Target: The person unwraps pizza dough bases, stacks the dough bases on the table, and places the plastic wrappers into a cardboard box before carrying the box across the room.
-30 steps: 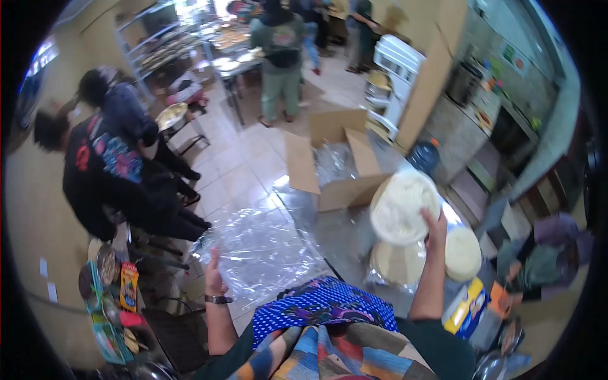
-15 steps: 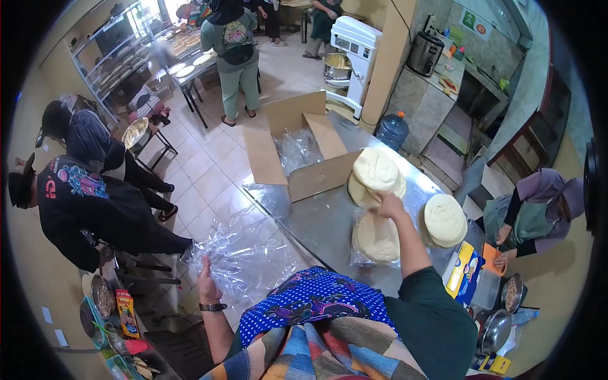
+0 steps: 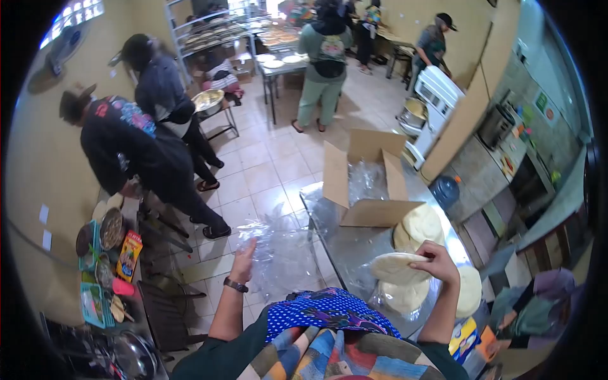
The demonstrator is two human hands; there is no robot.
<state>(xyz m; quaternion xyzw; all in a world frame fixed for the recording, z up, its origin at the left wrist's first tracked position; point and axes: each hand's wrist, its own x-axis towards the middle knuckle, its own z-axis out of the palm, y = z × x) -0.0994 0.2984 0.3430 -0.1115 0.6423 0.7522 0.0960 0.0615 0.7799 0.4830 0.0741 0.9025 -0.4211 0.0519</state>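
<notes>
My left hand (image 3: 242,261) is closed on the edge of a clear plastic bag (image 3: 283,258), which hangs spread out to its right. My right hand (image 3: 437,261) pinches the right edge of a pale round flatbread (image 3: 399,268), tilted above the metal table (image 3: 354,244). Under it lies a bagged stack of flatbreads (image 3: 404,296). Another flatbread stack (image 3: 420,227) stands behind, near the box, and one more (image 3: 468,292) is to the right of my right hand.
An open cardboard box (image 3: 380,212) with plastic bags stands at the table's back. A water jug (image 3: 445,192) is beyond the table. Two people (image 3: 136,149) stand at the left, and a co-worker (image 3: 538,307) works at the right. A chair (image 3: 163,310) stands at lower left.
My right hand has lifted a flatbread off the back stack and brought it nearer, over the bagged stack. My left hand keeps the bag. The head view has turned left.
</notes>
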